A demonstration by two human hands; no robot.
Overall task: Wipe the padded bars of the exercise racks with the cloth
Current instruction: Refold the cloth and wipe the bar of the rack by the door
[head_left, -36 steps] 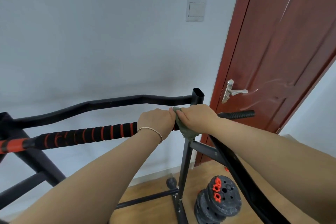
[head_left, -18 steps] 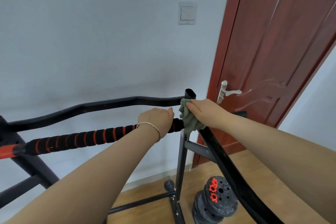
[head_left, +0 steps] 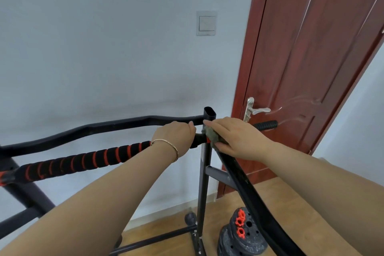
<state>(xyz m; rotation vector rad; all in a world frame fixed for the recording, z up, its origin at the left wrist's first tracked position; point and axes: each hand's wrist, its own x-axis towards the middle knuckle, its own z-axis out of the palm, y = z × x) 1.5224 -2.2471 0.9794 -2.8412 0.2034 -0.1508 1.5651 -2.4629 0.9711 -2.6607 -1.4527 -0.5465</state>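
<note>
Progress, my read: mid-task. Bar [head_left: 83, 162] runs from the left to the post [head_left: 204, 172], and nothing visible tells wiped from unwiped. Left hand [head_left: 176, 137] wraps the bar's right end, fingers curled round the foam, likely steadying it. Cloth [head_left: 212, 136] sits at the bar/post joint, just right of that hand. Right hand [head_left: 239, 139] has it bunched between fingers and thumb and presses it on. Short grip [head_left: 266, 125] right of the post has nothing on it, so it's probably next.

Cloth: small, grey-green, crumpled, mostly hidden under the hand. Bar foam: black with red rings.
</note>
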